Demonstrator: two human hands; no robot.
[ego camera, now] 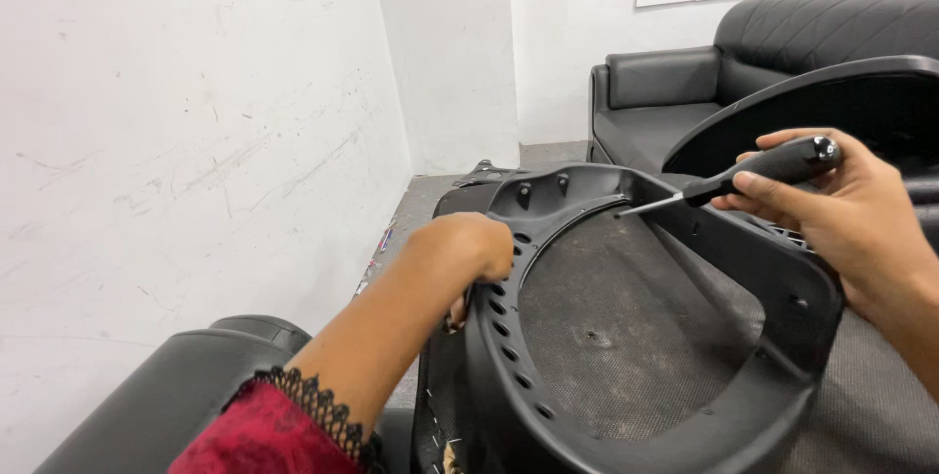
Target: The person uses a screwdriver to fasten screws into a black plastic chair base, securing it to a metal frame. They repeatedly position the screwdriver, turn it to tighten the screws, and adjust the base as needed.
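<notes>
The left hand is closed over the left rim of a black plastic chair frame — a ring with a row of holes, tilted up in front of the person. The right hand grips a black-handled screwdriver, its metal tip touching the frame's inner upper edge. A black sofa stands behind, against the white wall.

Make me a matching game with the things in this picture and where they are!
Things:
1. screwdriver
2. black plastic frame
3. black sofa
4. red sleeve

Places:
A. against the far wall
B. on the left arm
C. in the right hand
D. gripped at its edge by the left hand

Pairs: 1-C, 2-D, 3-A, 4-B
</notes>
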